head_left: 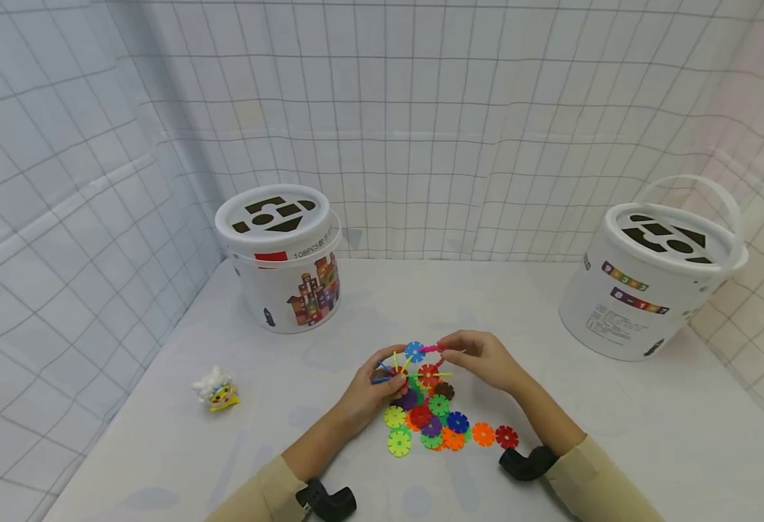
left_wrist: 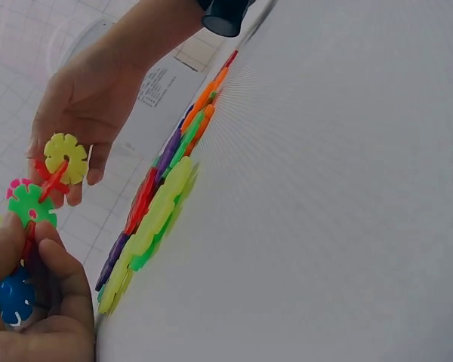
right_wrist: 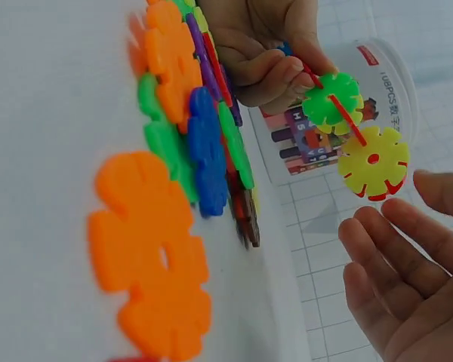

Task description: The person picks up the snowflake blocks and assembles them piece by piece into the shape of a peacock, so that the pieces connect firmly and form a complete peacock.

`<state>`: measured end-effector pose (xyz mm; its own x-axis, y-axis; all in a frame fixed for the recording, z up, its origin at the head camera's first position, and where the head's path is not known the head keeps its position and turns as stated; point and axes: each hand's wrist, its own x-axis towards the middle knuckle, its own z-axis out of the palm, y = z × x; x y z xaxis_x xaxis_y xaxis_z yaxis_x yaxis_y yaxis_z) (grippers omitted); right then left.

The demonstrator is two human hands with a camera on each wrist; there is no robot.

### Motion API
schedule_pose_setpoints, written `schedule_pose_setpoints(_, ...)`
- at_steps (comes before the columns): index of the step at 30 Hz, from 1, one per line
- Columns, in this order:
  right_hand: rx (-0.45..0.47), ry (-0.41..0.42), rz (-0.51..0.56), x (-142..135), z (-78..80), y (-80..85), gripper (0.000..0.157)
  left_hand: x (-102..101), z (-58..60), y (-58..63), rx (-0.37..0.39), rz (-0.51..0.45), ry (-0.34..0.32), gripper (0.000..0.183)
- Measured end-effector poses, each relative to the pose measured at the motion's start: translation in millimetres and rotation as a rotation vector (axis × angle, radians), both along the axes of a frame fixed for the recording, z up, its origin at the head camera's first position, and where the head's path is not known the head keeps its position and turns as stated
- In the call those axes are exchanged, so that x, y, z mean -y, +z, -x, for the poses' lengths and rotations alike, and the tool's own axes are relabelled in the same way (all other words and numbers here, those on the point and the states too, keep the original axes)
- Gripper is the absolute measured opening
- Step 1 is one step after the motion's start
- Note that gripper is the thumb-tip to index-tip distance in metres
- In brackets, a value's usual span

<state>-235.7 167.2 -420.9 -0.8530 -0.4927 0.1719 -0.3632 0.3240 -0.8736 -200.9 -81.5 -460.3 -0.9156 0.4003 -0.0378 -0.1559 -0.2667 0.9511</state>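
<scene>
My left hand (head_left: 365, 395) pinches a cluster of joined, notched plastic snowflake discs above the table. Its parts include a light-blue disc (head_left: 414, 351), a green disc (left_wrist: 23, 197), a yellow disc (right_wrist: 359, 177) and red discs set edge-on between them. At the cluster's far side is my right hand (head_left: 486, 360). In the right wrist view its thumb and fingers are spread, close to the yellow disc's edge; whether they touch it I cannot tell. Below both hands lies a loose pile of coloured discs (head_left: 420, 416), with an orange disc (right_wrist: 151, 234) at its right side.
A white lidded bucket (head_left: 280, 290) stands at the back left. Another white bucket (head_left: 623, 312), with its handle raised, is at the back right. A small white-and-yellow toy figure (head_left: 217, 389) sits on the left of the white table (head_left: 277, 449). Gridded cloth (head_left: 421, 145) hangs around.
</scene>
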Motion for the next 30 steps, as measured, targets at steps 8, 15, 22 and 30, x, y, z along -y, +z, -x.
schedule_pose_setpoints(8,0.027,0.025,-0.181,-10.6,-4.0,-8.0,0.019,-1.0,0.8,0.8,0.053,-0.069,0.052,0.053)
schedule_pose_setpoints(15,0.035,0.097,-0.330,-5.2,-8.7,-11.6,0.022,-1.1,0.6,0.6,0.057,-0.069,0.057,0.053)
schedule_pose_setpoints(22,0.059,0.088,-0.308,-4.4,-9.8,-12.9,0.022,-0.4,-0.3,1.5,0.045,-0.061,0.054,0.052)
schedule_pose_setpoints(30,0.126,0.036,-0.207,-11.9,-2.8,-14.0,0.016,-1.1,-0.6,0.3,0.011,-0.056,0.049,0.046)
